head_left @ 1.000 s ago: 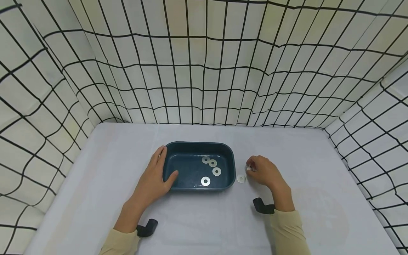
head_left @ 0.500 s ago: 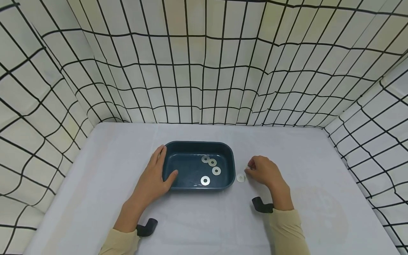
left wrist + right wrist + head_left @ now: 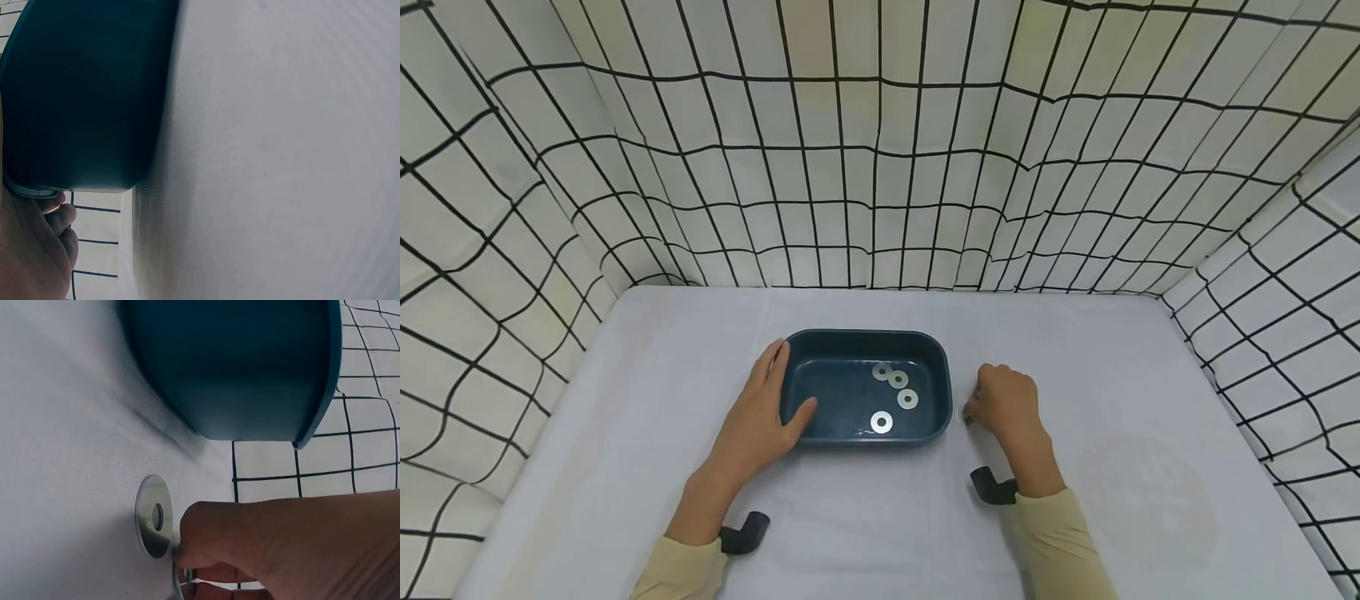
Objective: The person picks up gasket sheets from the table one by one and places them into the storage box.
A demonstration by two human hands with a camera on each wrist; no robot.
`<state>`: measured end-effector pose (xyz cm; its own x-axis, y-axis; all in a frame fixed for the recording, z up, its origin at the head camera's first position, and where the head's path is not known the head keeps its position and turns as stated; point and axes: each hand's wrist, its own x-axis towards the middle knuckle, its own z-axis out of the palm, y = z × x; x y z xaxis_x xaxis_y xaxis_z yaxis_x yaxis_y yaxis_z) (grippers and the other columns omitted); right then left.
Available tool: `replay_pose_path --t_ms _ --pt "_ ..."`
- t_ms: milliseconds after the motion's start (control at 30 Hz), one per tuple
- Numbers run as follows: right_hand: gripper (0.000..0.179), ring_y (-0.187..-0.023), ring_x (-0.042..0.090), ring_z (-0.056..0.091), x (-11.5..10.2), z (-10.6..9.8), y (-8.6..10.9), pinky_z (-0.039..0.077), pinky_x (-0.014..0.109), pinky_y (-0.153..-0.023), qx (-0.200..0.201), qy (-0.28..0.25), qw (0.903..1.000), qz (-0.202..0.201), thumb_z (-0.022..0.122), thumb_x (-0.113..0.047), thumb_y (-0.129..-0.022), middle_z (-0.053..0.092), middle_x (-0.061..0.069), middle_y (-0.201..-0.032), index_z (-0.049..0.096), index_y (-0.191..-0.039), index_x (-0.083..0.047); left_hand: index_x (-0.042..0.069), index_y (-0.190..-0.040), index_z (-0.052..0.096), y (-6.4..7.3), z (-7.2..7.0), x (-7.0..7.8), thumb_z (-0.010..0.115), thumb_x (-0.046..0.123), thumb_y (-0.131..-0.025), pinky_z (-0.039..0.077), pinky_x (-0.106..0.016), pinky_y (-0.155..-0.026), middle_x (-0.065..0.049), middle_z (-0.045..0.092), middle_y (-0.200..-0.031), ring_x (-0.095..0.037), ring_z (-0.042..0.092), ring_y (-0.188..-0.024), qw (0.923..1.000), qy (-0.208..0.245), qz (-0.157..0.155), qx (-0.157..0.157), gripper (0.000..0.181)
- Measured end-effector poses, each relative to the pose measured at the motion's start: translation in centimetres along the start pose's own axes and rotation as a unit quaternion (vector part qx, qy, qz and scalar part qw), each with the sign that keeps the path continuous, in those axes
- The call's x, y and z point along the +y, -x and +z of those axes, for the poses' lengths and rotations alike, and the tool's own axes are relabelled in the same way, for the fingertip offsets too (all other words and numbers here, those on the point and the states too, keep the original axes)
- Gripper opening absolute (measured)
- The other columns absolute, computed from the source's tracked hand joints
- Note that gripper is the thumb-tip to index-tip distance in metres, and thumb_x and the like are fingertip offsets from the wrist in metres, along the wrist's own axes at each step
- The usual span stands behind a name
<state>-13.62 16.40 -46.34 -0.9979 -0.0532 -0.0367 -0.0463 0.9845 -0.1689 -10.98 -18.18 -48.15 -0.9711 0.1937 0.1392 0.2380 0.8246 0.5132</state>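
A dark blue-green rectangular tray (image 3: 835,392) stands in the head view with several flat metal washers (image 3: 882,422) on its floor, two of them touching. My left hand (image 3: 754,425) grips the tray's left end, its thumb over the rim and its fingers along the outer wall. Just right of the tray, my right hand (image 3: 1006,402) pinches a washer (image 3: 177,582), seen edge-on in the right wrist view and partly hidden by the fingers. Close to those fingertips another washer (image 3: 150,519) lies on the white cloth; in the head view the hand partly covers it.
White cloth covers the table (image 3: 880,517). Black grid netting (image 3: 880,183) over pale sheets rises behind the table and along both sides. A black wrist mount (image 3: 745,533) sticks out from the left wrist, and a similar mount (image 3: 992,486) from the right.
My right hand has shifted slightly left toward the tray, and its fingers now come down near the loose washer. The left hand and the tray stay in place.
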Motion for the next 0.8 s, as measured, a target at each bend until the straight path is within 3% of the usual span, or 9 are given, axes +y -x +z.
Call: replay_pose_path --t_ms 267,500,800 --pt "0.017 -0.054 0.015 0.039 -0.7 0.2 0.2 0.035 0.027 -0.046 0.041 0.032 0.9983 -0.026 0.087 -0.002 -0.076 0.063 0.008 -0.058 0.071 -0.071 0.0 0.002 -0.169 0.014 -0.1 0.0 0.1 0.066 0.038 -0.102 0.029 -0.063 -0.13 -0.02 0.015 -0.177 -0.043 0.024 -0.163 1.0 0.001 -0.007 -0.004 0.092" --pt "0.024 -0.056 0.016 0.045 0.0 0.2 -0.2 0.036 0.028 -0.048 0.001 -0.008 1.0 0.002 0.089 -0.013 -0.075 0.063 0.005 -0.06 0.067 -0.07 -0.005 -0.001 -0.169 0.016 0.1 -0.1 0.2 0.066 0.037 -0.101 0.029 -0.063 -0.13 -0.022 0.017 -0.176 -0.045 0.025 -0.162 1.0 -0.001 -0.007 -0.004 0.092" --pt "0.014 -0.066 0.018 0.06 1.7 0.3 -0.7 0.049 0.032 -0.059 -0.029 -0.095 0.9951 -0.004 0.079 -0.015 -0.082 0.075 0.007 -0.08 0.076 -0.091 -0.005 0.0 -0.169 0.015 0.0 0.0 0.0 0.065 0.037 -0.102 0.03 -0.063 -0.129 -0.022 0.016 -0.177 -0.044 0.024 -0.162 1.0 0.0 -0.002 -0.002 0.092"
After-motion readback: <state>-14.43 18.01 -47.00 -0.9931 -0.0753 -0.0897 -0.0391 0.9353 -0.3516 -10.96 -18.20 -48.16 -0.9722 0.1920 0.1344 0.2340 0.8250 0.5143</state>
